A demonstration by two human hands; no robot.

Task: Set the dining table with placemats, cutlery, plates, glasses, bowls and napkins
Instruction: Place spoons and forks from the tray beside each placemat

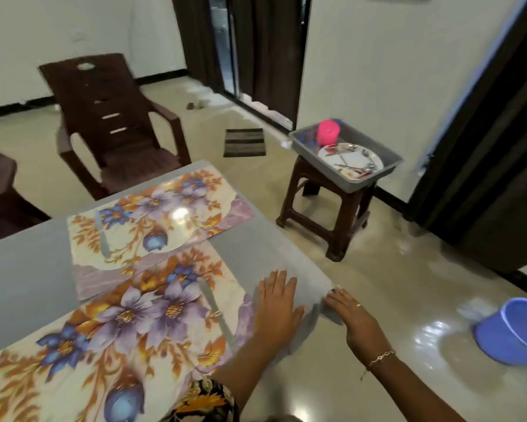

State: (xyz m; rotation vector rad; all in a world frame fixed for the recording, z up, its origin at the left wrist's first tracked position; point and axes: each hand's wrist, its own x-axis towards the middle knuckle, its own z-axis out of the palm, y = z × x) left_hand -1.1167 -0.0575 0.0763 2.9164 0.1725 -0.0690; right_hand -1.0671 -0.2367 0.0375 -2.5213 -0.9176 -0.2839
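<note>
Two floral placemats lie on the grey table [24, 275]: a far placemat [161, 214] and a near placemat [110, 339]. A table knife [102, 236] lies on the far mat and another knife [215, 309] on the near mat. My left hand [275, 303] rests flat with straight fingers on the table near its right corner, beside the near mat. My right hand [352, 318] has its fingers straight, touching the table's corner edge. A grey tub [390, 153] on a brown stool [326, 214] holds a white plate [374, 161] with cutlery and a pink cup [328, 132].
A brown plastic chair [113, 129] stands beyond the table, and part of another chair [0, 196] is at the left. A blue bucket [517, 330] sits on the floor at right. A striped doormat [244, 142] lies near the curtained doorway.
</note>
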